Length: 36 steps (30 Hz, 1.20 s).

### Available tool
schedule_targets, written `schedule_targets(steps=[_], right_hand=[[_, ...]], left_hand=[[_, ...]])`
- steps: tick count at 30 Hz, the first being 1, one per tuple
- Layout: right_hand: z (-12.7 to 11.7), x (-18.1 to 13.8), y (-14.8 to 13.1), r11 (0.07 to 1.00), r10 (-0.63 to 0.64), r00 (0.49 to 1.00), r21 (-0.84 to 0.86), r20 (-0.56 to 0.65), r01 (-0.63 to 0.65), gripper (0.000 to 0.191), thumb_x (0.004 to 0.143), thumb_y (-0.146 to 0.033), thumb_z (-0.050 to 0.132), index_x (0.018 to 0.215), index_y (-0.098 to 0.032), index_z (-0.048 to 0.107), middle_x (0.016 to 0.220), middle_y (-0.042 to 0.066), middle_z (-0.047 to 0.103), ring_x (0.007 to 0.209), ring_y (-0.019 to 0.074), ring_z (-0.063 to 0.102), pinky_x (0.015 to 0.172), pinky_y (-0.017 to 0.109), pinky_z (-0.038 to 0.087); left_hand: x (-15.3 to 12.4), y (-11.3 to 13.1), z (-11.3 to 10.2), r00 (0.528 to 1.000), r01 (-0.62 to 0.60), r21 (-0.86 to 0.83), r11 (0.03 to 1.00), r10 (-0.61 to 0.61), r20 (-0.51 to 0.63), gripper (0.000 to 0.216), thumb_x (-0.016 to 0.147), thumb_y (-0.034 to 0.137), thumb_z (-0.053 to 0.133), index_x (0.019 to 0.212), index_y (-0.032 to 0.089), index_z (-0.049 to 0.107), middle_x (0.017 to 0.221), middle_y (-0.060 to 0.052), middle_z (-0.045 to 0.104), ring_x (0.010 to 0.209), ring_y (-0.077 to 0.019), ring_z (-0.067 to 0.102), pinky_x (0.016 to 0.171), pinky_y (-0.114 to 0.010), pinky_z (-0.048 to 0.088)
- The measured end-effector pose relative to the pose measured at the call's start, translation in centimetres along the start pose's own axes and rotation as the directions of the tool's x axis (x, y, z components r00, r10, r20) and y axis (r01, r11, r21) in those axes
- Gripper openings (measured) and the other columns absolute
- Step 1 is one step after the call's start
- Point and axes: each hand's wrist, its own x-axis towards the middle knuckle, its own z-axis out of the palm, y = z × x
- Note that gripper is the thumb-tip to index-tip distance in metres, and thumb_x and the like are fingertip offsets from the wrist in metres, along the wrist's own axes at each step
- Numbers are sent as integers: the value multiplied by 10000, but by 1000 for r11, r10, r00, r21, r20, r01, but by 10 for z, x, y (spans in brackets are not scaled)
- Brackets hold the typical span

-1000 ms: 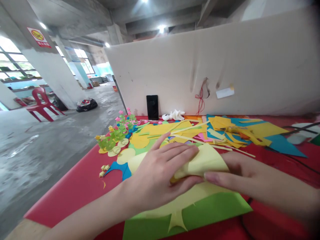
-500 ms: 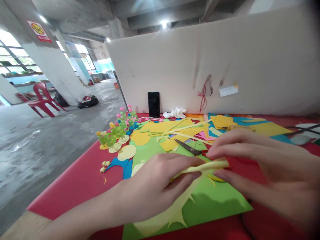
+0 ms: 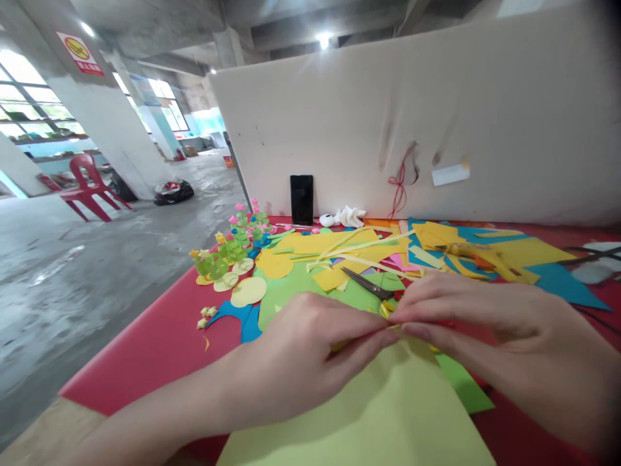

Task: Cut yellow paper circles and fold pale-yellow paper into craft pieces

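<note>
My left hand (image 3: 310, 353) and my right hand (image 3: 490, 336) meet fingertip to fingertip over a pale yellow paper sheet (image 3: 383, 414). Both pinch its far edge, fingers pressed together. The sheet spreads toward me and covers most of a green sheet (image 3: 463, 388) beneath it. Scissors (image 3: 371, 286) lie just beyond my fingers on the red table (image 3: 155, 349).
Yellow, blue, pink and green paper scraps (image 3: 436, 249) litter the table's far half. Small paper flowers (image 3: 228, 249) stand at the left edge. A black phone (image 3: 301, 199) leans on the white partition (image 3: 436, 116). A concrete floor and a red chair (image 3: 90, 188) lie to the left.
The folded yellow paper has been opened out and now lies flat toward me, covering the green sheet. My right hand moved in to meet my left at the sheet's far edge.
</note>
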Motion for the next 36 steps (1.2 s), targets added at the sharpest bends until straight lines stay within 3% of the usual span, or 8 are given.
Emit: schedule_targets(steps=[12, 18, 24, 27, 29, 31, 33, 36], right_hand=[[-4, 3, 6, 996, 57, 996, -71, 66, -52, 191, 780, -396, 622, 651, -261, 664, 676, -33, 698, 636, 147, 631, 588, 229, 505], [-49, 10, 42, 944, 225, 974, -239, -41, -228, 230, 723, -531, 613, 696, -323, 706, 691, -28, 735, 612, 175, 652, 522, 246, 511], [-97, 5, 84, 902, 422, 902, -58, -93, -428, 65, 714, -406, 684, 738, -347, 694, 809, -42, 749, 802, 213, 691, 563, 188, 567], [-103, 5, 84, 834, 429, 884, -295, -185, -466, 150, 734, -460, 639, 768, -326, 697, 799, 0, 747, 742, 253, 687, 574, 317, 564], [-94, 7, 77, 753, 337, 904, -500, -263, -427, 258, 745, -540, 575, 806, -322, 699, 810, 33, 740, 743, 291, 668, 645, 436, 517], [-74, 8, 64, 785, 207, 943, -531, -262, -320, 333, 737, -594, 536, 888, -334, 680, 966, 34, 716, 902, 305, 626, 802, 465, 459], [-47, 8, 49, 861, 80, 997, -502, -24, -81, 298, 806, -512, 510, 939, -293, 662, 1044, 37, 694, 999, 275, 590, 887, 449, 427], [-12, 5, 33, 929, -39, 980, -354, 196, 108, 229, 823, -408, 536, 902, -234, 661, 969, 41, 711, 940, 255, 617, 847, 428, 456]], left_hand=[[4, -5, 1, 999, 25, -74, 997, -28, -39, 259, 866, 220, 476, 779, 120, 698, 540, 7, 578, 459, -61, 431, 466, -189, 355], [10, -18, -9, 969, 247, -137, 959, -247, 12, 330, 865, 341, 477, 744, 128, 697, 672, -13, 674, 622, -109, 582, 577, -189, 438], [13, -35, -20, 956, 293, -68, 954, -291, 35, 324, 838, 356, 503, 736, 118, 699, 667, -29, 673, 602, -119, 584, 528, -199, 425], [13, -39, -21, 958, 285, -16, 959, -284, 30, 336, 841, 363, 490, 738, 118, 696, 646, -22, 658, 558, -103, 552, 486, -189, 388], [13, -37, -18, 962, 271, 31, 962, -272, 39, 333, 850, 340, 479, 740, 114, 696, 617, -14, 646, 509, -80, 507, 458, -179, 352], [13, -33, -12, 968, 241, 90, 967, -246, 56, 319, 858, 304, 476, 742, 111, 701, 579, -7, 633, 465, -61, 450, 440, -177, 317], [13, -27, -5, 974, 206, 135, 969, -217, 71, 312, 861, 273, 476, 732, 107, 707, 539, -7, 619, 441, -57, 407, 436, -183, 304], [11, -19, 2, 980, 160, 131, 978, -173, 95, 286, 861, 232, 479, 751, 106, 710, 538, -14, 625, 442, -62, 420, 453, -184, 324]])
